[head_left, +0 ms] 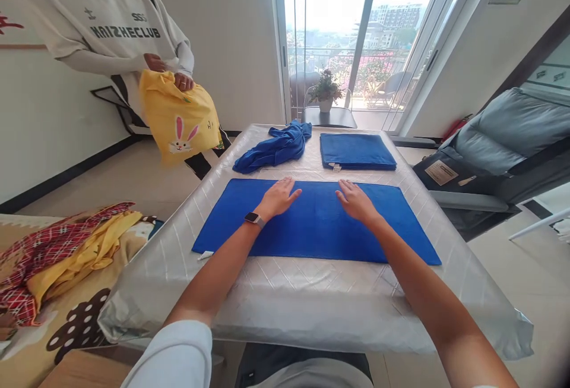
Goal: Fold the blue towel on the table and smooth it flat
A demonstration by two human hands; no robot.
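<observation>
A blue towel point(318, 227) lies spread flat across the table in front of me, its long side running left to right. My left hand point(278, 196) rests palm down near its far edge, fingers stretched out, with a watch on the wrist. Level with it, my right hand point(354, 199) lies flat on the same towel, thumb apart from the fingers. A small white tag pokes out at the towel's near left corner. Beyond my right hand sits a stack of folded blue towels point(357, 150). A crumpled blue towel point(278, 145) lies beyond my left hand.
A silvery cloth covers the table point(312, 311). At the far left a person holds a yellow cloth point(182, 123) with a rabbit on it. Red checked and yellow clothes point(84, 251) lie at lower left. A grey recliner point(499, 144) stands right, a potted plant point(326, 91) behind the table.
</observation>
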